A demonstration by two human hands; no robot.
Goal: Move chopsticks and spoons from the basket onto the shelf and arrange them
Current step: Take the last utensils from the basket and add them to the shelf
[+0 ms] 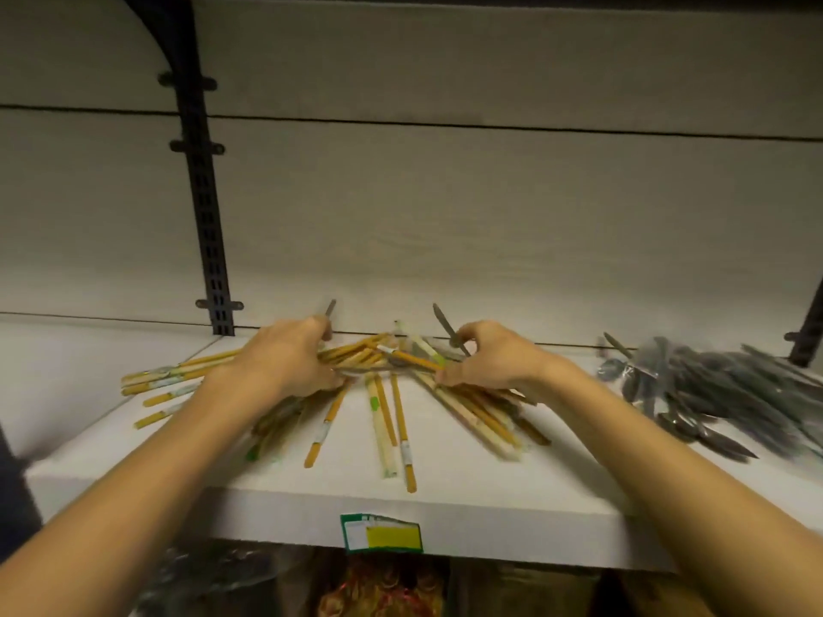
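A loose pile of yellow wrapped chopsticks lies fanned out on the white shelf. My left hand grips a bunch of chopsticks at the pile's left, with a grey utensil handle sticking up past its fingers. My right hand grips another bunch at the pile's right, and a grey spoon handle rises between its thumb and fingers. A heap of dark grey wrapped spoons lies on the shelf to the right. The basket is out of view.
A black slotted upright runs up the pale back wall at left, and another bracket stands at far right. A green and yellow price tag hangs on the shelf's front edge. Packaged goods sit on the shelf below.
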